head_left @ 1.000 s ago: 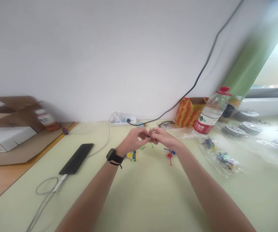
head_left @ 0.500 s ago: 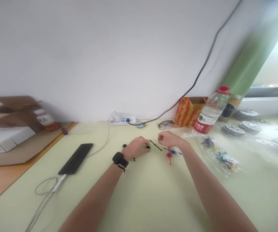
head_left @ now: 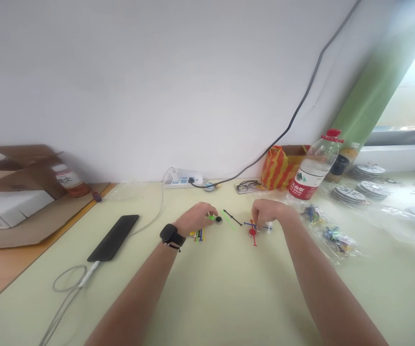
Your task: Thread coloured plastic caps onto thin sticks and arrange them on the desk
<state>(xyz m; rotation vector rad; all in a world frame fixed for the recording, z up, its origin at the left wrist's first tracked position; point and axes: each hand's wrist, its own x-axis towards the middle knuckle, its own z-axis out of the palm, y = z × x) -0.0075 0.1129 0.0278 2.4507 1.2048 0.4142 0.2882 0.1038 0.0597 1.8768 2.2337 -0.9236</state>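
Toward the bench (head_left: 210, 293)'s wall edge, left hand (head_left: 197, 218) loosely parted, right hand (head_left: 268, 212) narrow, grip unclear; red pointer (head_left: 252, 232) seems light, stiff, best pinched centrally

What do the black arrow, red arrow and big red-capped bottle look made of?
Black arrow: probably plastic, going by its even colour and thin, straight shape; finish too small to judge. Red arrow: likely plastic too, uniformly bright red; finish equally unclear. Red-capped bottle: most likely clear, glossy plastic, being see-through with bright highlights.

There are two hands (head_left: 197, 217) (head_left: 269, 211), three bottles (head_left: 305, 182) (head_left: 70, 179) (head_left: 341, 166), three disc stacks (head_left: 349, 194) (head_left: 373, 189) (head_left: 369, 172) and one phone (head_left: 113, 238).
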